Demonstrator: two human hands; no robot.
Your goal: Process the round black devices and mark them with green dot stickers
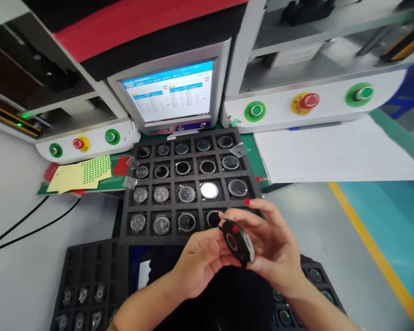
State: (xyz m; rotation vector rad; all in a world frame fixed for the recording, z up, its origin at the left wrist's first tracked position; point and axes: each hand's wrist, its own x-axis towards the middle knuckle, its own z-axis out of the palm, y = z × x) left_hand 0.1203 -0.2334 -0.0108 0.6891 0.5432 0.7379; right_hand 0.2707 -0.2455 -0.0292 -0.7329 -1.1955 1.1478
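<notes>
The round watch (237, 242) is held tilted by the right hand (279, 246); at its eight o'clock, the left hand (197, 263) is curled, its grip impossible to tell. Towards ten-to-eleven o'clock, other dials (187, 194) are seated in a foam tray (158, 240).

Holds a dark round device (239, 242), tipped on edge, in the right hand (276, 243), with the curled left hand (200, 262) close against it. Faces a black foam tray (155, 240) of round watch-like pieces (186, 194), on a green tabletop (256, 162) below a lit screen (172, 94), beside white paper (331, 158).
</notes>
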